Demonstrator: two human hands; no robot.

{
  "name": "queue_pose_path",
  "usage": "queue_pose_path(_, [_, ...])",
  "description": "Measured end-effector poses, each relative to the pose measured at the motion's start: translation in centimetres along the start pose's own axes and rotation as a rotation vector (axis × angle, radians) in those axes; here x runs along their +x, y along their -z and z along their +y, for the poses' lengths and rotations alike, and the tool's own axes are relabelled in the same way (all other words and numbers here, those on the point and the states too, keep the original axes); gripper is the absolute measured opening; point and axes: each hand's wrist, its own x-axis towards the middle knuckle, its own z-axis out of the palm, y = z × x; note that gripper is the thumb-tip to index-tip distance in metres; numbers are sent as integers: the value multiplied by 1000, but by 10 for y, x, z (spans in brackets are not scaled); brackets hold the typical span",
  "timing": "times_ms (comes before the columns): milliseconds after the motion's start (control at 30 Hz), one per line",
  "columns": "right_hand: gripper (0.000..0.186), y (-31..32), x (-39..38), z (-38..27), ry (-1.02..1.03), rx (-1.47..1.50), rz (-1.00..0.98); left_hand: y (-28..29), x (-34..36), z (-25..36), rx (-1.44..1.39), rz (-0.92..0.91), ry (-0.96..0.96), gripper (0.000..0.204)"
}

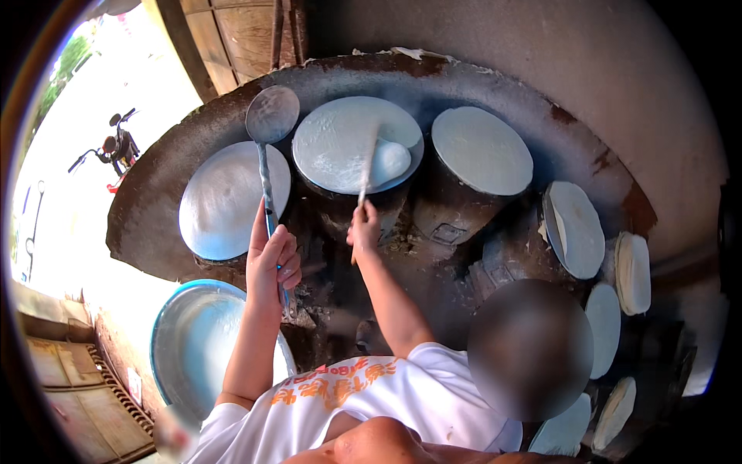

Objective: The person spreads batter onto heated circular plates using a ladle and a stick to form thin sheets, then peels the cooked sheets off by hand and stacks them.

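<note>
My left hand [276,259] is closed round the long handle of a metal ladle [273,114], whose round bowl is raised between the left and middle griddles. In my closed right hand [364,229] is a thin wooden batter spreader [365,179], its far end smeared by motion over the middle griddle [328,127]. Pale batter covers much of that round plate, and a thicker white pool of batter [393,161] lies just right of the spreader. The left griddle [232,203] has a thin whitish film on it.
A pale round sheet covers the right-hand griddle [483,151]; another griddle [576,230] has a sheet lifting at its edge. Stacked flatbreads [633,274] stand farther right. A large basin [164,348] of white liquid sits at lower left. A curved wall [495,83] rises behind.
</note>
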Motion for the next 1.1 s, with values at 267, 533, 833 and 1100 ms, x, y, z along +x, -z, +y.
queue_pose_path(267, [35,131,12,-33,-118,-254,-111,-28,21,-18,33,-27,0,60])
queue_pose_path(533, [34,140,68,-43,362,-725,-380,-64,68,-48,90,-1,22,60])
queue_pose_path(833, [31,156,102,-86,688,-942,-67,-91,133,-63,-225,-164,256,56])
queue_pose_path(1100, [37,211,89,-83,614,-1201,-105,-77,182,-58,-897,-151,686,17])
